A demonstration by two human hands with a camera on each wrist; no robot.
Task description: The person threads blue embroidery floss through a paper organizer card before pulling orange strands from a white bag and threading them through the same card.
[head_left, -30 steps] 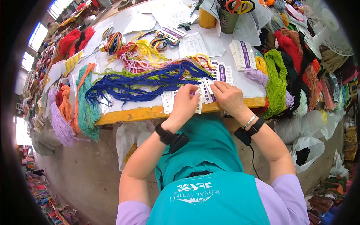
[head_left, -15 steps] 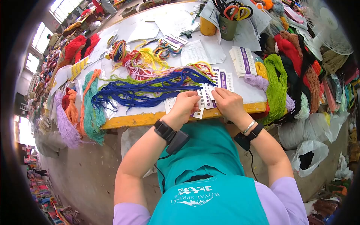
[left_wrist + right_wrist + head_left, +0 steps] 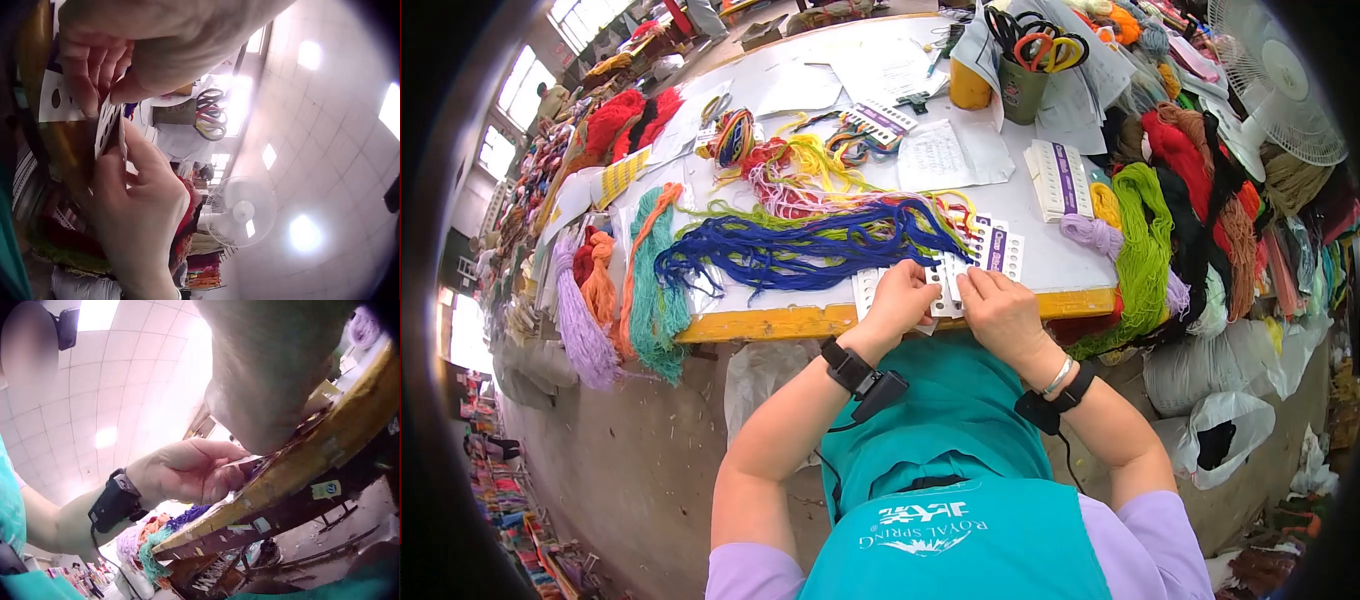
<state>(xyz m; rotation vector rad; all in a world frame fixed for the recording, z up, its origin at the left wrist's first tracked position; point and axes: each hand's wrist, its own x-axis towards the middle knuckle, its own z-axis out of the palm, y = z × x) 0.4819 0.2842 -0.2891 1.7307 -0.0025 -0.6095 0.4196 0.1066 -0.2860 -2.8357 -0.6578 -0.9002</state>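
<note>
A white card with punched holes (image 3: 946,290) is between my hands near the table's front edge. On its left side my left hand (image 3: 903,298) pinches it with thumb and fingers. My right hand (image 3: 1003,315) holds its right side; in the left wrist view the holed card (image 3: 107,132) stands steeply tilted between the thumb and fingers. Another holed card (image 3: 864,290) lies beside the left hand, partly covered. Just beyond the hands are white cards with purple labels (image 3: 997,248) and a long bundle of dark blue thread (image 3: 800,248) with coloured threads under it.
The table's yellow wooden edge (image 3: 780,322) runs in front of me. Thread hanks in teal (image 3: 656,290) and lime green (image 3: 1142,225) hang at the sides. Farther back are a stack of cards (image 3: 1055,180), papers (image 3: 945,152), and a green cup (image 3: 1023,92) holding scissors.
Both hands have drawn closer together on the holed card, the left hand now at its left side. The head view has shifted slightly, so the table sits lower in it.
</note>
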